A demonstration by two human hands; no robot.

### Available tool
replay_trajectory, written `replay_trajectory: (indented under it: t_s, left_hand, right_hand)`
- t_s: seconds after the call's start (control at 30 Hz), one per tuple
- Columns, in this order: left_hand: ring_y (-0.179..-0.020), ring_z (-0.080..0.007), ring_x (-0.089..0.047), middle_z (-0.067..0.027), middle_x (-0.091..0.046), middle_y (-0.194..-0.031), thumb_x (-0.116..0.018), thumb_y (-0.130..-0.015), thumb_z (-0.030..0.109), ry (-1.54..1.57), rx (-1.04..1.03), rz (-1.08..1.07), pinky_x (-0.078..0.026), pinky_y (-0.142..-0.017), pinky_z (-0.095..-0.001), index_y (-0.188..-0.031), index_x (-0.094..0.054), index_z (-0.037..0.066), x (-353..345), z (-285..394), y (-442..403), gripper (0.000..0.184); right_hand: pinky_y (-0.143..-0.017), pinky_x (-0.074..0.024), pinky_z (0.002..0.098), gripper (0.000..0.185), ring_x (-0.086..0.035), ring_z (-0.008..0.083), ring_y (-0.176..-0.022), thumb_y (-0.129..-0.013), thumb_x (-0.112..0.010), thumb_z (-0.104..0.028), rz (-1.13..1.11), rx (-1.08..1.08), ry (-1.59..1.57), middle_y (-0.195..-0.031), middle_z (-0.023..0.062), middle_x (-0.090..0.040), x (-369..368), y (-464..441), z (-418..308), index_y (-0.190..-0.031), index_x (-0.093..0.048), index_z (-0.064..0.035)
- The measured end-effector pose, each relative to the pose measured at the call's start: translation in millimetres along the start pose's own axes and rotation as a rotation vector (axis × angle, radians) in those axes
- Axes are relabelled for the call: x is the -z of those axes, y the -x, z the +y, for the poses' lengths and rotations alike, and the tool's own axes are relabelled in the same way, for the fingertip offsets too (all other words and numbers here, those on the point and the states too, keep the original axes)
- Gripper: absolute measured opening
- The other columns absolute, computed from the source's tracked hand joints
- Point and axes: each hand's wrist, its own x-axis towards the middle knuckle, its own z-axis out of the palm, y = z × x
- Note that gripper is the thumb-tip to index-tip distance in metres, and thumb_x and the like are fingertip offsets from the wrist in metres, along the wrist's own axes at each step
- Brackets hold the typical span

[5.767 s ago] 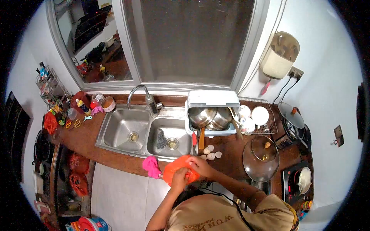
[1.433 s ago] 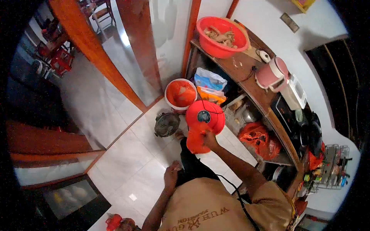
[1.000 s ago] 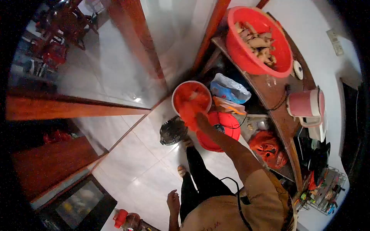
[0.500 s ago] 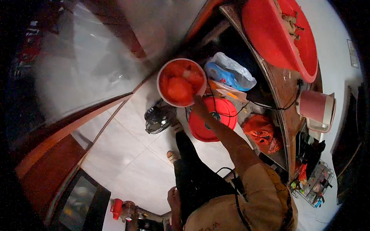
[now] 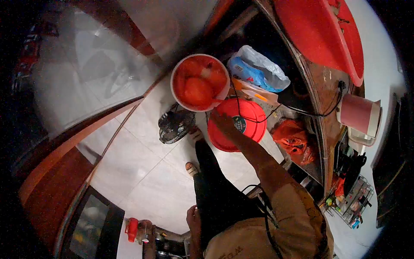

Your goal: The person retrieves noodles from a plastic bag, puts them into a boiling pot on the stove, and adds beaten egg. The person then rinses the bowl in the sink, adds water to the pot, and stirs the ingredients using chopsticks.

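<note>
The left hand (image 5: 193, 217) hangs beside the dark trouser leg (image 5: 210, 190); whether its fingers are spread or closed, I cannot tell. The right hand (image 5: 221, 122) reaches down over a red lidded bucket (image 5: 256, 121) on the floor (image 5: 146, 181), just by the rim of a white-rimmed bin (image 5: 173, 84); its grip is too blurred to tell. Inside the bin lies an orange bag (image 5: 197, 90), bunched up. A black round object (image 5: 176, 127) sits near the bin. Beyond, a blue-and-white plastic bag (image 5: 256, 71) lies below the worktop's (image 5: 317, 75) front edge, and a red basin (image 5: 317, 39) stands at its far end.
</note>
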Motion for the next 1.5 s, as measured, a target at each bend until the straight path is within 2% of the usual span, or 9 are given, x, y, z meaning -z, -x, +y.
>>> replay_trajectory:
  t_s: [0.03,0.13,0.43,0.53,0.7,0.83,0.93,1.0,1.5]
  left_hand:
    - [-0.096,-0.026,-0.057,-0.0158,-0.058,-0.103,-0.046,-0.091,0.012,0.001,-0.002,0.0,-0.045,-0.084,-0.0344,-0.109,-0.056,0.001,-0.5,2.2,-1.3,0.024]
    - [-0.095,-0.0246,-0.057,-0.0153,-0.058,-0.103,-0.047,-0.091,0.011,-0.01,0.03,0.007,-0.046,-0.081,-0.0334,-0.11,-0.056,0.001,-2.7,-3.3,-1.5,0.024]
    - [-0.097,-0.0259,-0.057,-0.0148,-0.058,-0.105,-0.049,-0.09,0.013,0.019,-0.042,0.012,-0.046,-0.083,-0.0338,-0.109,-0.057,0.001,-13.3,-34.0,-7.3,0.024]
    - [-0.1,-0.0273,-0.056,-0.0148,-0.059,-0.106,-0.049,-0.09,0.014,0.125,0.13,0.033,-0.044,-0.087,-0.035,-0.109,-0.058,0.002,-16.5,-56.0,-16.4,0.025]
    - [-0.099,-0.026,-0.057,-0.0145,-0.059,-0.108,-0.049,-0.09,0.016,0.083,0.036,0.023,-0.045,-0.086,-0.0346,-0.11,-0.058,0.002,-21.5,-70.0,-18.0,0.025]
    - [-0.097,-0.0232,-0.057,-0.014,-0.059,-0.106,-0.049,-0.091,0.015,0.133,0.071,0.027,-0.045,-0.084,-0.0325,-0.111,-0.056,0.001,-20.0,-47.5,-13.8,0.026]
    - [-0.095,-0.0216,-0.057,-0.0132,-0.06,-0.105,-0.05,-0.091,0.016,0.147,0.068,0.042,-0.045,-0.084,-0.0314,-0.111,-0.056,0.001,-12.5,-51.5,-15.1,0.026]
    - [-0.095,-0.0209,-0.057,-0.0127,-0.06,-0.104,-0.05,-0.091,0.016,0.15,0.067,0.039,-0.045,-0.083,-0.0312,-0.111,-0.056,0.0,-12.2,-50.0,-15.2,0.026]
    - [-0.101,-0.0299,-0.056,-0.0163,-0.059,-0.107,-0.05,-0.09,0.019,0.22,0.053,0.037,-0.043,-0.089,-0.0361,-0.11,-0.057,0.001,-24.7,-67.6,-5.7,0.028]
  right_hand:
    - [-0.067,-0.0522,0.0375,0.039,-0.058,0.0252,-0.085,-0.08,-0.048,-0.007,-0.049,-0.022,0.05,-0.119,0.0108,-0.051,14.2,-8.0,-3.0,-0.119,-0.048,-0.0083]
    - [-0.076,-0.048,0.0371,0.034,-0.059,0.0227,-0.085,-0.078,-0.052,-0.013,0.078,-0.527,-0.779,-0.112,0.0109,-0.055,87.9,-35.0,-24.1,-0.112,-0.053,-0.0078]
    - [-0.075,-0.0487,0.038,0.019,-0.061,0.0229,-0.082,-0.079,-0.053,-0.016,-0.436,-0.185,-0.229,-0.096,0.0098,-0.06,-3.7,-48.0,87.4,-0.095,-0.059,-0.0078]
    - [-0.074,-0.0489,0.0383,0.016,-0.061,0.0229,-0.081,-0.079,-0.054,-0.017,-0.395,-0.194,-0.066,-0.091,0.0095,-0.061,-20.4,-67.3,126.2,-0.089,-0.061,-0.0078]
    - [-0.073,-0.0492,0.0388,0.015,-0.062,0.023,-0.079,-0.079,-0.054,-0.019,-0.215,-0.117,0.15,-0.081,0.0089,-0.064,-50.7,-102.7,153.7,-0.079,-0.065,-0.0079]
    - [-0.069,-0.0507,0.0407,0.02,-0.064,0.0241,-0.074,-0.078,-0.054,-0.019,-0.224,-0.342,0.2,-0.07,0.0078,-0.064,-76.7,-111.8,144.6,-0.066,-0.067,-0.0091]
    - [-0.057,-0.0499,0.0448,0.014,-0.062,0.0258,-0.061,-0.071,-0.057,-0.019,-0.518,-0.739,-0.524,-0.07,0.0085,-0.064,-113.4,-114.7,155.5,-0.069,-0.067,-0.01]
    - [-0.06,-0.0504,0.0422,0.015,-0.062,0.0268,-0.071,-0.074,-0.055,-0.017,-0.227,-0.11,0.215,-0.076,0.011,-0.064,-122.1,-99.1,156.8,-0.074,-0.067,-0.0093]
    - [-0.073,-0.0474,0.0436,0.025,-0.057,0.0325,-0.084,-0.073,-0.053,-0.015,0.239,-0.394,0.211,-0.085,0.0152,-0.06,-67.6,-29.9,-7.3,-0.091,-0.061,0.0008]
